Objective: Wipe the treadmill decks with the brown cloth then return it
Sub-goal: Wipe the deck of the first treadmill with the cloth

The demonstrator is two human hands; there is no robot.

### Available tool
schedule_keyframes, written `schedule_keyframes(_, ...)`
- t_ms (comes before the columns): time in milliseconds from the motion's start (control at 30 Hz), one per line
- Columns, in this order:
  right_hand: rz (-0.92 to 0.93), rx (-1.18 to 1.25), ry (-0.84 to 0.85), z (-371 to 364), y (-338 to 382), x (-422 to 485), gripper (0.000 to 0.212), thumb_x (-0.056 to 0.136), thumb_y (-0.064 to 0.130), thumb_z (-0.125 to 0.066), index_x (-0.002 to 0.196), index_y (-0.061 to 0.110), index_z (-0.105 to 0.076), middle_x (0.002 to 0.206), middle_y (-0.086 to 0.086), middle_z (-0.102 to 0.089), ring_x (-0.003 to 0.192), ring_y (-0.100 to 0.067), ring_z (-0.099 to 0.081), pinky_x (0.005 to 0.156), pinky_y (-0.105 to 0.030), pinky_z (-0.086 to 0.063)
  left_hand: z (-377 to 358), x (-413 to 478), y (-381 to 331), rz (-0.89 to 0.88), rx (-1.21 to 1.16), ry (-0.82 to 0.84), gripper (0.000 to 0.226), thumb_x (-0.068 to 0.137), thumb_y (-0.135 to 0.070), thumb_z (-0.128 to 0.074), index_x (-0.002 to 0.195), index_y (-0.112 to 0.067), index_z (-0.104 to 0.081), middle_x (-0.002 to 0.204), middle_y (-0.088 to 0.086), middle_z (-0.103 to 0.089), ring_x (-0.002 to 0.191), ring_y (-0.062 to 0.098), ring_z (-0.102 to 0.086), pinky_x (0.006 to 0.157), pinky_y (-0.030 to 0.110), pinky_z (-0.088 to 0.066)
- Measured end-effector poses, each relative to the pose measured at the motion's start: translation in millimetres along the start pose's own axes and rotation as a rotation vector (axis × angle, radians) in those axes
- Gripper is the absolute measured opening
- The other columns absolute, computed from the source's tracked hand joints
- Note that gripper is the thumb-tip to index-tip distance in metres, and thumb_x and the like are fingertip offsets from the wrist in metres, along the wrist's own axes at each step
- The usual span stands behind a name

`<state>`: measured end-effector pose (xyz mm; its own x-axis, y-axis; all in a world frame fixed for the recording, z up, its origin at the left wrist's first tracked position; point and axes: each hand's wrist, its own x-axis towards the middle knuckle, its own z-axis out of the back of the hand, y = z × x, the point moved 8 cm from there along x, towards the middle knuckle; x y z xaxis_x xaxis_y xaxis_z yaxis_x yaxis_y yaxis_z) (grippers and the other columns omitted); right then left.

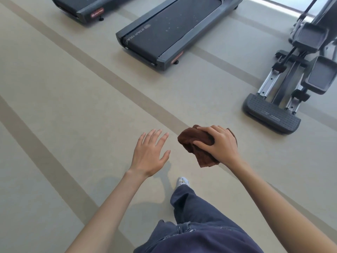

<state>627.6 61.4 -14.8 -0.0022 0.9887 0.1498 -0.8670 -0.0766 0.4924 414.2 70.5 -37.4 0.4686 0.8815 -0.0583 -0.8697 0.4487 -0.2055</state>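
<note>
- Right hand (219, 143), lower centre-right of frame: fingers curled over the bunched brown terry cloth (191, 139), holding it in mid-air above the beige striped floor (73, 106). The cloth touches no machine.
- Left hand (149, 154), just left of the cloth: fingers spread and straight, holding nothing.
- The nearest dark grey treadmill with a black belt (175, 28) sits at upper centre, well apart from the cloth. Pale specks show on its belt, so I judge that deck not wiped yet.
- A second dark treadmill (80, 8) is at upper left, mostly cropped. Its deck state can't be read.
- Risk: a loose tail of cloth hangs below the palm. With only a top grip, the bundle could slip out or unroll on the way over.
- Risk: the grey elliptical trainer with ribbed black foot plate (273, 114) sits just right of the path. One leg with a pale shoe (182, 181) is forward, so drifting right could clip that plate.
- Risk: the belt may roll under a hard push, so the hand skids. Bracing with the free left hand on the side rail would help.
- Risk: a wadded cloth covers a narrow strip, so the specks may only get smeared. The cropped second deck is also easy to skip.
- No return spot for the cloth is in view.
</note>
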Motion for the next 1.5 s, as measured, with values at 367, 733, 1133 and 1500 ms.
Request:
schedule_keyframes(367, -0.015, -0.002, -0.022, 3, -53, 176, 0.040, 0.075, 0.058, -0.063, 0.106, 0.033, -0.065, 0.084, 0.011, -0.063, 0.080, -0.015, -0.056, 0.072, -0.030, -0.036, 32, 191, 40, -0.021, -0.010, -0.051, 0.058, 0.088, -0.044, -0.038, 0.140, -0.019, -0.042, 0.143, 0.009, -0.044, 0.135, 0.027, -0.035, 0.111, 0.046, -0.025)
schedule_keyframes(733, -0.138, -0.014, -0.046, -25, -82, 365, 0.037, 0.076, 0.049, -0.071, 0.107, 0.030, -0.066, 0.085, 0.007, -0.064, 0.084, -0.018, -0.058, 0.075, -0.033, -0.039, 54, 378, 137, -0.103, 0.018, -0.006, 0.061, 0.087, -0.048, -0.028, 0.138, -0.017, -0.044, 0.140, 0.009, -0.047, 0.132, 0.027, -0.039, 0.110, 0.046, -0.028)
schedule_keyframes(1133, -0.167, -0.038, -0.060, -37, -101, 515, 0.036, 0.076, 0.050, -0.070, 0.106, 0.031, -0.066, 0.085, 0.006, -0.065, 0.081, -0.018, -0.058, 0.074, -0.034, -0.041, 84, 533, 204, -0.130, 0.030, -0.005, 0.059, 0.088, -0.046, -0.031, 0.139, -0.018, -0.044, 0.140, 0.007, -0.048, 0.132, 0.027, -0.039, 0.109, 0.046, -0.028)
schedule_keyframes(1500, 0.006, -0.010, 0.049, -38, -158, 695, 0.038, 0.078, 0.051, -0.068, 0.109, 0.029, -0.065, 0.088, 0.005, -0.065, 0.083, -0.018, -0.057, 0.076, -0.034, -0.042, 80, 675, 230, 0.046, 0.064, 0.001, 0.060, 0.089, -0.046, -0.031, 0.143, -0.020, -0.036, 0.146, 0.007, -0.040, 0.137, 0.024, -0.030, 0.113, 0.044, -0.021)
